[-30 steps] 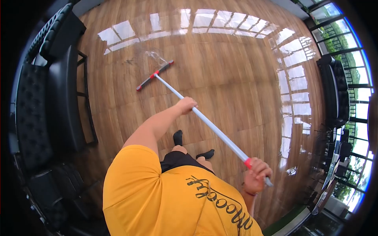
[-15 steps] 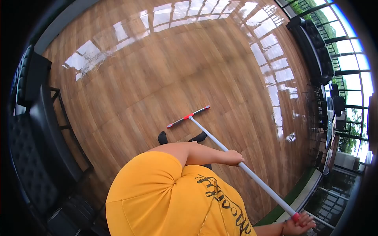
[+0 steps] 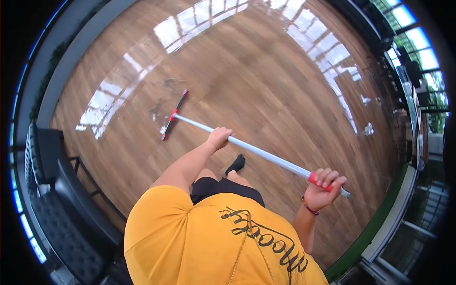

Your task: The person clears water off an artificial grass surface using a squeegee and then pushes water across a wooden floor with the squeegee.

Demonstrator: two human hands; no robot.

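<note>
A long floor squeegee with a pale grey pole lies diagonally across the view. My left hand is wrapped round the middle of the pole, and my right hand grips its red upper end, with the grey tip sticking out beyond. The squeegee head, dark with red ends and a red centre joint, rests on the wood-look floor ahead and to the left of me. Wet, shiny patches show beside the head. A black-socked foot stands below the pole; the other foot is hidden by my left arm.
Black tufted sofas and a dark bench frame stand at the left. A low grey wall edge curves along the far left. Dark furniture and windows line the right side, with a green strip at the lower right.
Since half a second ago the squeegee head has moved away from my feet, forward and left. Both hands have shifted up and left in view, still on the pole. The view has turned.
</note>
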